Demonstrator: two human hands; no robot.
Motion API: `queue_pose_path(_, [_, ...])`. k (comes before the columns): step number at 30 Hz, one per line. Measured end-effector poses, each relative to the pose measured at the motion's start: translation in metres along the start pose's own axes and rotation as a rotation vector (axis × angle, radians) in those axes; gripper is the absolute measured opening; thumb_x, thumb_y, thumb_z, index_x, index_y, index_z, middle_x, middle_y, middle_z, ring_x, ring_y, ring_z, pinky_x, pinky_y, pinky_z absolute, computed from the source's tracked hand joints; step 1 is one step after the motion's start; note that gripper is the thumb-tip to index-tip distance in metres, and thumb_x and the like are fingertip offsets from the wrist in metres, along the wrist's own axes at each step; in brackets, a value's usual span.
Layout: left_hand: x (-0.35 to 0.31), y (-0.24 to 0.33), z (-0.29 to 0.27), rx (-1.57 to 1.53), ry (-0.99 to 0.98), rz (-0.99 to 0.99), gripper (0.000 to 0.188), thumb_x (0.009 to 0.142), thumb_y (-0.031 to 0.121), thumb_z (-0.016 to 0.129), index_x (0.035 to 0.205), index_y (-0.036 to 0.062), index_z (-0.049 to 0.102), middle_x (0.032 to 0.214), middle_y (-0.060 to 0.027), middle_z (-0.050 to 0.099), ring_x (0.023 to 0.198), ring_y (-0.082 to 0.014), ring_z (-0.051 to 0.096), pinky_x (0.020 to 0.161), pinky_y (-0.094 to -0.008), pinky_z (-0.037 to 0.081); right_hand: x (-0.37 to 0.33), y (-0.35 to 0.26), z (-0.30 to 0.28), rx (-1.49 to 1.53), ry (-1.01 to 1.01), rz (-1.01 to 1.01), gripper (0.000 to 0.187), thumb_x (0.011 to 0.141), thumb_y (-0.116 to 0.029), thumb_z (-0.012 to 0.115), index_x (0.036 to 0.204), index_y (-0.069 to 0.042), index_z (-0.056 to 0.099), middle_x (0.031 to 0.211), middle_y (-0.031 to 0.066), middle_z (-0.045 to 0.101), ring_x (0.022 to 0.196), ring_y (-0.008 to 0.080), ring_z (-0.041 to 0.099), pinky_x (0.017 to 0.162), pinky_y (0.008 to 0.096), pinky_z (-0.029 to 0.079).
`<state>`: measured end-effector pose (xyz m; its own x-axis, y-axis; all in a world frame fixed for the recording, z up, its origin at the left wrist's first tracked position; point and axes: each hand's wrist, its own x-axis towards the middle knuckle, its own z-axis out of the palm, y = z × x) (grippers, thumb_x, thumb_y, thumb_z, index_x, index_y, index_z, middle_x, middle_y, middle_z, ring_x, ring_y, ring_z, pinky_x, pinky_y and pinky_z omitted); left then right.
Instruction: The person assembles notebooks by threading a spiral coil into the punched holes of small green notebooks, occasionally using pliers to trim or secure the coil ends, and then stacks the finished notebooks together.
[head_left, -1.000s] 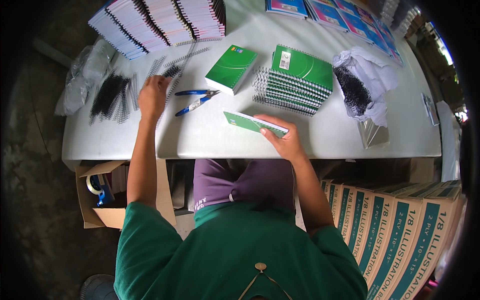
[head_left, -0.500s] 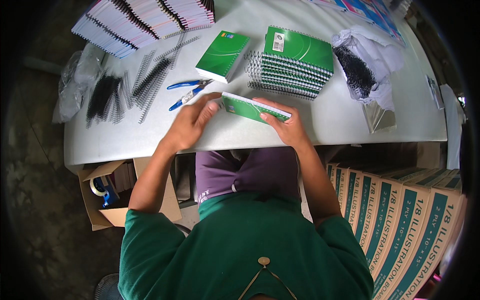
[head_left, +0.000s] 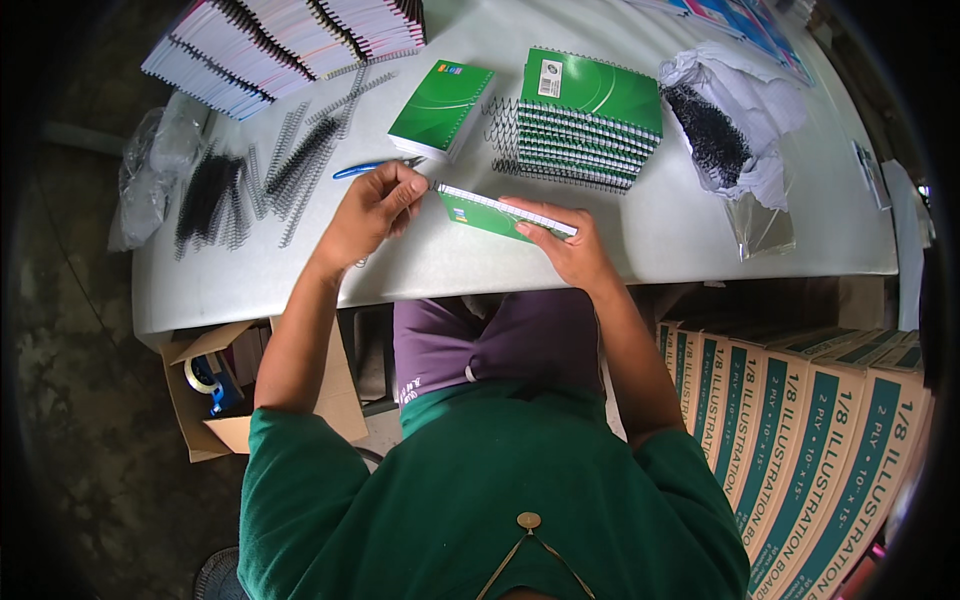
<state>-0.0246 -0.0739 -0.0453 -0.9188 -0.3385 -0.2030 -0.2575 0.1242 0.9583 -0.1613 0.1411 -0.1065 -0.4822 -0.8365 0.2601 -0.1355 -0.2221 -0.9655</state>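
My right hand (head_left: 565, 240) grips a small green notebook (head_left: 480, 217) by its right end, thumb in front and fingers behind, with its punched edge upward. At the notebook's left end my left hand (head_left: 375, 213) is closed in a pinch on a thin dark spiral wire (head_left: 433, 185). Most of that wire is hidden by the fingers. Just beyond the left hand lie blue-handled pliers (head_left: 360, 170), partly covered by it. A stack of loose green notebooks (head_left: 440, 105) sits behind. To its right stands a pile of spiral-bound green notebooks (head_left: 590, 120).
Loose spiral wires (head_left: 300, 165) lie on the white table (head_left: 680, 240) at left, near a plastic bag (head_left: 150, 180). Thick bound books (head_left: 270, 50) stand at far left. A white wrapping (head_left: 770, 120) holds black coils at right. Cartons (head_left: 800, 420) and an open box (head_left: 330, 395) are below.
My left hand has closed from spread fingers into a pinch at the notebook's left end, now covering more of the pliers. The notebook has tilted slightly, and my right hand keeps its grip.
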Motion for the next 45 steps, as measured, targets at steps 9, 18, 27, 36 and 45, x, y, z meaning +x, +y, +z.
queue_pose_path(9, [0.003,0.028,-0.008,1.043,-0.247,0.445,0.043,0.078,0.021,0.068,0.117,0.0098,0.052,0.1,-0.0064,0.058,0.087,-0.0196,0.053,0.081,-0.0317,0.036,-0.004,0.001,0.003,-0.058,0.008,-0.055,0.03,0.083,0.001,0.057,0.112,-0.004,0.061,0.107,0.0097,0.065,0.091,0.0109,0.06,0.081,0.0239,0.047])
queue_pose_path(18, [-0.045,-0.08,0.06,1.306,0.218,0.737,0.092,0.073,0.065,0.051,0.132,-0.0022,0.032,0.141,-0.0254,0.026,0.13,-0.0448,0.02,0.102,-0.0615,0.007,-0.025,-0.001,0.031,-0.198,0.166,-0.168,0.03,0.081,0.005,0.056,0.11,-0.001,0.061,0.101,0.0122,0.066,0.08,0.016,0.064,0.072,0.0249,0.049])
queue_pose_path(27, [-0.057,-0.102,0.06,1.35,0.37,0.789,0.112,0.072,0.079,0.031,0.133,-0.0137,0.018,0.138,-0.0378,0.014,0.131,-0.0524,-0.003,0.097,-0.0638,-0.012,-0.038,0.001,0.054,-0.279,0.153,-0.32,0.034,0.075,0.009,0.059,0.107,-0.002,0.063,0.104,0.0126,0.064,0.09,0.0244,0.064,0.078,0.0308,0.05])
queue_pose_path(36, [-0.062,-0.124,0.068,1.213,0.337,0.802,0.121,0.066,0.082,0.039,0.132,-0.0167,0.015,0.136,-0.0423,0.006,0.123,-0.0628,0.005,0.092,-0.0717,-0.002,-0.039,0.005,0.059,-0.27,0.165,-0.404,0.036,0.074,0.01,0.058,0.107,-0.005,0.063,0.103,0.0122,0.064,0.089,0.0251,0.064,0.076,0.0317,0.052])
queue_pose_path(45, [-0.051,-0.108,0.077,1.159,0.446,0.868,0.122,0.066,0.085,0.027,0.137,-0.0114,0.004,0.141,-0.0354,0.001,0.129,-0.0544,-0.004,0.099,-0.0633,-0.01,-0.044,0.003,0.071,-0.214,0.175,-0.339,0.037,0.075,0.005,0.06,0.111,-0.005,0.06,0.099,0.0146,0.064,0.084,0.0292,0.063,0.072,0.0343,0.05])
